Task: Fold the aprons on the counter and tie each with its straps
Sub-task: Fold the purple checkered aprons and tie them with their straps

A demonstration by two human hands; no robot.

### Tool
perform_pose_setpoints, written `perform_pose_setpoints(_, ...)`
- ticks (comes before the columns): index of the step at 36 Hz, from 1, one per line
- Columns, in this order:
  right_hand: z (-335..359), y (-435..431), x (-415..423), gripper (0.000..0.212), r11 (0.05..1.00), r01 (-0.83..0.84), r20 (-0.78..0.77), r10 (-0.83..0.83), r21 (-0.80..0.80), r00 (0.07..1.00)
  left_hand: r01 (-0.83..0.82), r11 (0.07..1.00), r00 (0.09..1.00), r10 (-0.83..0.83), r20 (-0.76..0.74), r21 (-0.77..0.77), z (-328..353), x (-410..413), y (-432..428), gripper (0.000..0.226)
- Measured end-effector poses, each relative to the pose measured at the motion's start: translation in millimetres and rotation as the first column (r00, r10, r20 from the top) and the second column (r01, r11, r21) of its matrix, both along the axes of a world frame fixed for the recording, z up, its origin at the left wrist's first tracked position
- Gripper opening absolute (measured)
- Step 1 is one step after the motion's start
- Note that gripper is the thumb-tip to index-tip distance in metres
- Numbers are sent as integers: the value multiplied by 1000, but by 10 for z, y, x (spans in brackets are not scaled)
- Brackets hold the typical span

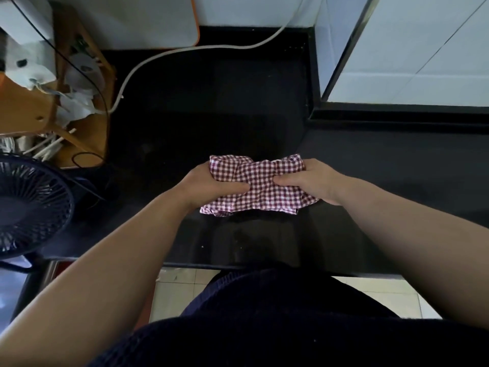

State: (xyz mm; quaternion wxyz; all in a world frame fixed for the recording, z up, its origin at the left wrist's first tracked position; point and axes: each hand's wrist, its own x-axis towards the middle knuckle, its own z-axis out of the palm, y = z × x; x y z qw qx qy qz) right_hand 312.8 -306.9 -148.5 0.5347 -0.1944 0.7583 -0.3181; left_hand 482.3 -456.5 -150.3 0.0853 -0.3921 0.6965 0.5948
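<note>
Folding looks nearly finished: the left hand (211,185) and right hand (309,181) each grip an end of the checked apron (260,185), a small bundle over the dark bench (198,115). Tying likely comes next, which calls for finding the straps, hidden now. Far left, a wooden rack (87,75) holds crumpled white paper (76,104) and pale sticks (50,148).

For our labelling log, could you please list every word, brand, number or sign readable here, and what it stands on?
None can be read.
The checked apron, black counter and fan show no lettering; the papers on the wooden rack are too blurred to tell.
</note>
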Motion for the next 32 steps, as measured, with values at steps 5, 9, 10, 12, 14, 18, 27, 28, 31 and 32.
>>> perform_pose_setpoints(5, -5, -74, 156, 27, 1000, -5, -128, 2, -24, 992, -113, 929, 984, 155, 91, -352, -59, -80, 91, 49)
perform_pose_setpoints(9, -6, -176, 279, 31, 992, -126, -254, 118, -17, 960, -126, 855, 928, 281, 246, -503, -85, -148, 241, 67)
perform_pose_setpoints(10, -21, -198, 320, 32, 987, -160, -282, 153, -2, 947, -98, 833, 914, 291, 281, -545, -84, -163, 287, 66)
perform_pose_setpoints(12, -65, -209, 395, 26, 981, -196, -348, 183, -3, 920, -27, 779, 913, 274, 301, -627, -65, -198, 369, 61)
perform_pose_setpoints(14, -104, -195, 420, 23, 982, -186, -406, 162, -21, 899, 26, 762, 930, 218, 294, -647, -65, -210, 396, 59)
perform_pose_setpoints(18, -152, -178, 370, 32, 994, -62, -487, 96, 86, 868, 157, 852, 965, -25, 261, -499, -17, -174, 408, 53)
perform_pose_setpoints(27, 42, -334, 348, 28, 973, -171, -327, 213, 153, 921, 274, 869, 953, -188, 237, -412, -49, -110, 260, 19)
perform_pose_setpoints(28, 99, -338, 339, 24, 971, -196, -255, 226, 138, 940, 277, 868, 950, -183, 252, -412, -74, -102, 231, 20)
perform_pose_setpoints(31, 213, -330, 284, 26, 952, -253, -202, 285, 170, 937, 256, 884, 951, -158, 266, -392, -100, -81, 145, 20)
perform_pose_setpoints(32, 229, -323, 261, 30, 935, -286, -254, 335, 210, 907, 259, 881, 951, -162, 264, -395, -98, -90, 137, 21)
